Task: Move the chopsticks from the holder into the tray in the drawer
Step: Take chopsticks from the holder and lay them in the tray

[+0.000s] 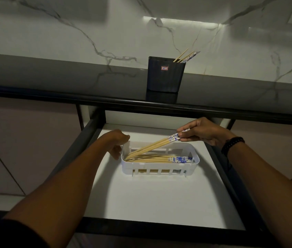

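The right hand reaches in from 4 o'clock, forearm stretched across the open drawer, a dark band on the wrist. Its grip pinches the blue-patterned ends of a small bundle of chopsticks between thumb and fingertips. The bundle slants down toward 8 o'clock, its thin tips resting inside the left end of the white tray.

The left hand comes in from 7 o'clock, wrist bent, fingers loosely curled and hanging at the tray's left rim; whether they touch the rim cannot be told, and the grip holds nothing visible.

More chopsticks lie flat along the tray floor, patterned ends toward 3 o'clock, beneath the tilted bundle. The tray sits on the drawer's white bottom, toward the back.

At 12 o'clock, on the dark glossy tabletop above the drawer, stands the dark blue holder with a small label on its face. A few remaining chopsticks lean out of its right corner toward 2 o'clock, against the marble-veined wall. The tabletop's front edge lies between holder and drawer.
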